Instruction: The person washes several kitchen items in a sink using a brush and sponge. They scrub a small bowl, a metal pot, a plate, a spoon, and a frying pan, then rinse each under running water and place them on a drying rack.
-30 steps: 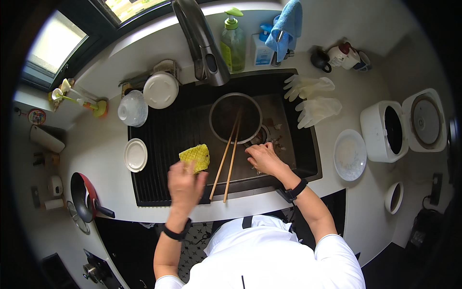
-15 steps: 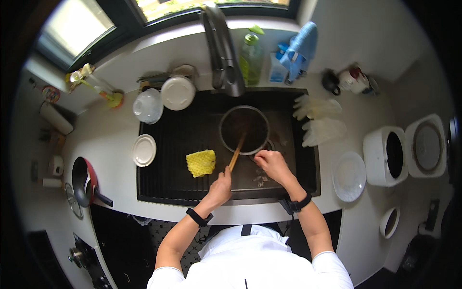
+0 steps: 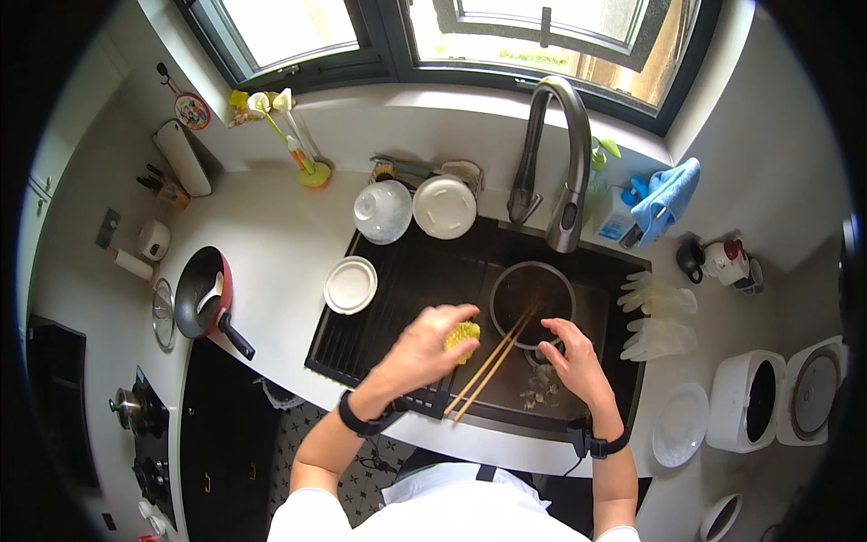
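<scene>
Black sink | left hand curved over sponge mid-sink, grip unclear | right hand, fingers parted, beside pot near far edge | seemingly unfinished: chopsticks in pot, scraps toward near edge

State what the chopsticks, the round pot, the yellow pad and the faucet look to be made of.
Chopsticks: probably wood or bamboo, matte, going by their even tan colour.
Round pot: likely metal; its thin rim looks silvery.
Yellow pad: fabric or foam, bumpy surface; I can't tell which.
Faucet: apparently metal, brushed grey, with soft highlights along its curve.
</scene>
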Motion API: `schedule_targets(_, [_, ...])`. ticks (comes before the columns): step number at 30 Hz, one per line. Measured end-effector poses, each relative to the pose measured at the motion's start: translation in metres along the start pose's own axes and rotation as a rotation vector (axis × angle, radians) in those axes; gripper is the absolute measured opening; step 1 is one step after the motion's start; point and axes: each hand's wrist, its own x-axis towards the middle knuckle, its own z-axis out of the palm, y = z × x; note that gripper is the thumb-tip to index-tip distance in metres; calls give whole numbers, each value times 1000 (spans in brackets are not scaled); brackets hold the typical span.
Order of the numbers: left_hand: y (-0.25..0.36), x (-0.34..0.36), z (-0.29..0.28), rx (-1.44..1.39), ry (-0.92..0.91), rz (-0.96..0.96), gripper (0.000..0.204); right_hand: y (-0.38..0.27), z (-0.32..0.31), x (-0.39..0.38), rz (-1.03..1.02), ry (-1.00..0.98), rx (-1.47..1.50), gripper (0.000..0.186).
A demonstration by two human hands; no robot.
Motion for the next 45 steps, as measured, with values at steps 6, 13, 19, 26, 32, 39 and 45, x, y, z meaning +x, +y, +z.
schedule_targets(6, [-93,91,-87,332,412,-17,35,3,22,8,18,23,68,31])
schedule_targets(13, [-212,181,-119,385,495,-318,30,19,36,5,221,3,72,27])
schedule_targets(19, [-262,223,-119,473,467,-520,37,23,45,21,201,63,83,27])
schedule_targets(26, [-285,248,-122,489,386,-631,48,24,53,31,256,19,117,24])
schedule_targets(32, [-277,259,-118,614,347,-629,52,33,53,29,307,-1,138,24])
schedule_targets(39, [-275,270,-112,736,349,-668,52,39,59,30,345,-5,153,22])
schedule_targets(45, [-280,274,-111,655,411,-688,54,45,60,26,352,-21,151,22])
